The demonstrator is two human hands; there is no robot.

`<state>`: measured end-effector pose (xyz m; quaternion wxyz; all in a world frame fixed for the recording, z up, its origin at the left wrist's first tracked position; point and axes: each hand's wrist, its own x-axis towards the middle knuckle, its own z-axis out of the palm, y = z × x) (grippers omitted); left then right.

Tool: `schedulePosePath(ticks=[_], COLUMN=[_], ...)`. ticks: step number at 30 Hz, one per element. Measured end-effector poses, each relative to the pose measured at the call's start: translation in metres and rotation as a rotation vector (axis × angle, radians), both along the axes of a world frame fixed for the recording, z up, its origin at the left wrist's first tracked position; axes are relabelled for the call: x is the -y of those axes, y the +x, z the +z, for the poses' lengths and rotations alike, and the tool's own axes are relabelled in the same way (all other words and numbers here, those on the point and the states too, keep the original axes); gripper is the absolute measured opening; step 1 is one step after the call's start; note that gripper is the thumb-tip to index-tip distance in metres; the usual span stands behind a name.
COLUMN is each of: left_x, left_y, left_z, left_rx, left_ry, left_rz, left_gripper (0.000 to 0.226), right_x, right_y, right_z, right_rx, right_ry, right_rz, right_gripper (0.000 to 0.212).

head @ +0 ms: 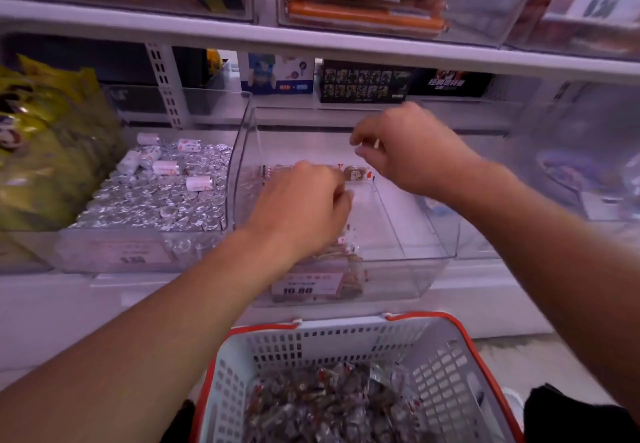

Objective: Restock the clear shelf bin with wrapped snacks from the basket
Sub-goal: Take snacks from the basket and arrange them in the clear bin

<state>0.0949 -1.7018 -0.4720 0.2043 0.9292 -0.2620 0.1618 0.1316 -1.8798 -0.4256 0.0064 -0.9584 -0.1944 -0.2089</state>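
Observation:
The clear shelf bin [433, 234] stands on the lower shelf in the middle, with a 10.80 tag on its front. A few brown wrapped snacks [356, 175] lie at its back, and more are piled at its front left. My left hand [301, 203] is inside the bin on the left, fingers curled down on clear-wrapped snacks [348, 238] that trail below it. My right hand [412, 151] hovers over the back of the bin with thumb and fingers curled; blur hides whether it holds anything. Below, the white basket [346, 337] with red handles holds several wrapped snacks [329, 408].
To the left is a clear bin of foil-wrapped sweets [156, 200], and beyond it yellow-green bags [45, 151]. Another clear bin [588, 172] stands at the right. The upper shelf edge [311, 40] runs overhead, carrying bins of orange sausages [363, 14] and a 1.00 price tag.

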Motion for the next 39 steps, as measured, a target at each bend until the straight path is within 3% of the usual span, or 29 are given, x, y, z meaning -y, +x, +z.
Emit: schedulePosePath(ticks=[3,5,6,8,10,12,15,17,18,20,24,28,33,39], left_x=[-0.006,-0.006,-0.004,0.0,-0.003,-0.012,-0.024,-0.025,-0.025,-0.021,-0.008,0.005,0.025,0.03], left_y=[-0.042,-0.069,-0.079,-0.094,-0.109,-0.132,-0.17,-0.186,-0.188,-0.184,-0.167,-0.159,-0.172,-0.182], left_z=[-0.008,-0.035,-0.055,-0.107,-0.174,-0.245,-0.326,-0.361,-0.373,-0.392,-0.411,-0.428,-0.435,-0.437], left_rx=[0.366,0.443,0.403,0.09,-0.389,-0.833,-1.219,-1.387,-1.455,-1.504,-1.42,-1.341,-1.258,-1.193], left_ry=[-0.143,-0.135,-0.083,0.146,0.423,0.448,0.345,0.253,0.115,-0.182,-0.191,-0.581,-0.778,-0.851], left_rz=[-0.217,-0.372,-0.412,-0.406,-0.198,0.048,0.294,0.453,0.546,0.702,0.909,0.947,1.014,0.998], left_gripper=[0.026,0.024,0.023,0.017,0.021,0.059,0.11,0.125,0.13,0.137,0.135,0.108,0.057,0.02], right_x=[0.007,0.012,0.015,0.02,0.026,0.034,0.047,0.05,0.049,0.043,0.027,0.009,-0.015,-0.02], right_y=[-0.099,-0.149,-0.167,-0.193,-0.214,-0.234,-0.258,-0.259,-0.255,-0.239,-0.221,-0.223,-0.217,-0.208], right_z=[-0.058,-0.13,-0.17,-0.247,-0.312,-0.362,-0.401,-0.413,-0.417,-0.428,-0.451,-0.46,-0.461,-0.444], right_rx=[0.489,0.466,0.328,-0.259,-0.9,-1.298,-1.373,-1.305,-1.267,-1.22,-1.253,-1.036,-1.006,-0.966], right_ry=[0.471,0.651,0.667,0.594,0.377,0.292,0.473,0.519,0.56,0.639,0.611,0.488,0.556,0.615], right_rz=[0.058,-0.078,-0.163,-0.336,-0.395,-0.46,-0.711,-0.853,-0.897,-0.942,-0.97,-0.864,-0.677,-0.538], right_gripper=[0.01,0.01,0.009,0.018,0.056,0.083,0.099,0.118,0.124,0.137,0.158,0.144,0.118,0.045])
